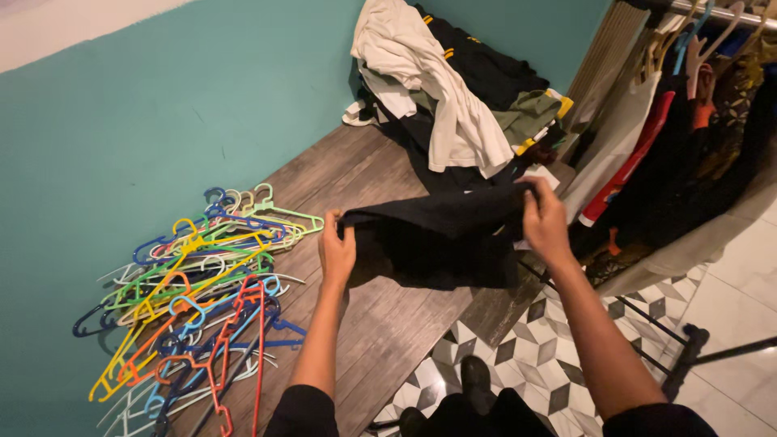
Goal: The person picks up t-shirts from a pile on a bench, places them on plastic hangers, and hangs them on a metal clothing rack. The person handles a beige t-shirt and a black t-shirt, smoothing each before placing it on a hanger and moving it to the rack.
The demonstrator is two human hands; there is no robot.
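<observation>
Left hand (336,252) and right hand (545,222) each pinch the black garment (437,239); keep its top edge taut and level.

hangers (194,299) left of garment (437,239), clothes pile (453,89) behind it

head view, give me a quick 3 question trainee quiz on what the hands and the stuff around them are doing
1. True or false: both hands grip the black garment.
2. Where does the heap of coloured plastic hangers lie? A) beside the left hand, on the wooden board B) beyond the right hand C) on the clothes pile
3. Fill in: the wall behind the hangers is ____.

Key: 1 true; 2 A; 3 teal
</observation>
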